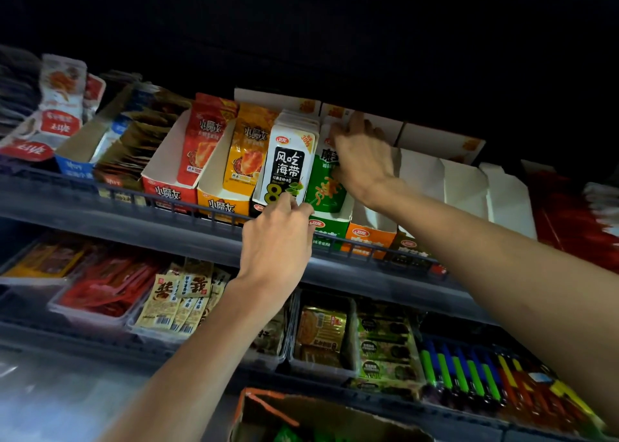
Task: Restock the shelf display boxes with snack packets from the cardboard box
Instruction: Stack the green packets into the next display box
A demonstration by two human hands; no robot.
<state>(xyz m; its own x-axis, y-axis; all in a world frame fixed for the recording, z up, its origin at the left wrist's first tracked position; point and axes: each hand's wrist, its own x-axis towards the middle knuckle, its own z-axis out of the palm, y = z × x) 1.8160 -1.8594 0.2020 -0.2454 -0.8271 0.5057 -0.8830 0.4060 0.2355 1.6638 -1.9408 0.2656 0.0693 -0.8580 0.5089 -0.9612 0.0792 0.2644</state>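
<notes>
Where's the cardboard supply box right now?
In the head view, the cardboard box sits at the bottom centre, below the lower shelf, with green packets showing inside.

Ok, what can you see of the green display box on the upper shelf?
The green display box is open-topped cardboard with a low front bearing a red logo. It stands behind the upper shelf's wire rail, left of an orange box. Green packets stand upright inside, gripped at the top by the right hand. Fingertips of the left hand are at its left front corner; contact unclear.
</notes>
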